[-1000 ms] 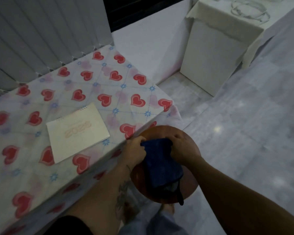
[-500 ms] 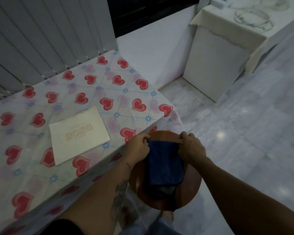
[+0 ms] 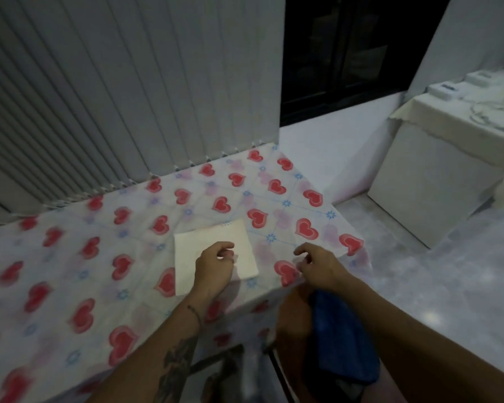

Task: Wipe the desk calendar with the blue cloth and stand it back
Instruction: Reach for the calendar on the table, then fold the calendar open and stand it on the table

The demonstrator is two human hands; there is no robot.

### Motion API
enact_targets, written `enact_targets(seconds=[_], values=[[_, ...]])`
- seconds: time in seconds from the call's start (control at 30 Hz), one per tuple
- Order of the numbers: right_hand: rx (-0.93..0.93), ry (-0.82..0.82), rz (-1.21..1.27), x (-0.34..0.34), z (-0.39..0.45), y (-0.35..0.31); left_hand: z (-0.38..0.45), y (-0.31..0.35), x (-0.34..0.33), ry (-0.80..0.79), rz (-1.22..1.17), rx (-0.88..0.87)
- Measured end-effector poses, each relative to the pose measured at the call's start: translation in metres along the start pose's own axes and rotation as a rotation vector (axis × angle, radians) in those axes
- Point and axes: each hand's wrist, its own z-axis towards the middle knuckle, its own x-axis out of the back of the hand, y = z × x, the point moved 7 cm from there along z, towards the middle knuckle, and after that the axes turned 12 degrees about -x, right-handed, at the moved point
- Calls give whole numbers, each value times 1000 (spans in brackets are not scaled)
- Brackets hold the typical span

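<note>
— Where is your desk calendar (image 3: pixel 216 251)?
— It lies flat on the heart-print tablecloth (image 3: pixel 85 271), near the table's front corner, with your left hand (image 3: pixel 214 267) over its near edge.

— Is that hand gripping it?
— The fingers are loosely curled and hold nothing; I cannot tell whether they touch the calendar.

— And your right hand (image 3: pixel 317 264)?
— Half open and empty, above the table's edge.

— The blue cloth (image 3: pixel 344 341)?
— It sits below the table on the brown stool (image 3: pixel 293 315), partly hidden by your right forearm. The frame is blurred, so the calendar's print is unreadable.
</note>
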Motion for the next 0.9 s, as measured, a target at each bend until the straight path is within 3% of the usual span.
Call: enact_targets(seconds=[0.2, 0.33, 0.57, 0.9], values=[[17, -34, 53, -41, 25, -87, 36, -41, 75, 98, 6, 93], [-72, -12, 19, -69, 47, -121, 61, -65, 99, 106, 54, 121], [-246, 76, 22, -105, 85, -143, 94, -85, 100, -20, 89, 106], [-366, 83, 63, -121, 98, -140, 103, -95, 97, 2, -27, 215]])
